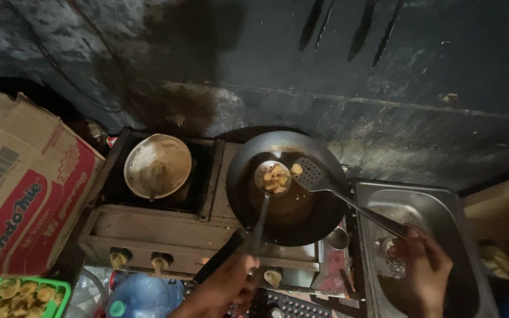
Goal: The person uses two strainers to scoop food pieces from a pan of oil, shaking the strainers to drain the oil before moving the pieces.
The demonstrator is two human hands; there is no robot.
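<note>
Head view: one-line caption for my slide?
Left hand lifts fried pieces on a skimmer over the wok; right hand holds a spatula.

On the stove point(166, 229), 2 vessels side by side: a colander point(158, 166) on the left burner, a wok point(287, 188) on the right one, with the wall point(384, 76) behind both. Over the wok, a skimmer point(272, 176) carrying fried pieces point(276, 178), its handle running back to the left hand point(225, 285), and just right of it a slotted spatula point(310, 175), its handle slanting to the right hand point(422, 268) above a sink point(472, 282) right of the stove. Left of the stove, a cardboard box point(25, 188); before that box, a tray point(60, 288) with more pieces in it, and right of the tray, below the stove front, a water jug point(142, 297).
</note>
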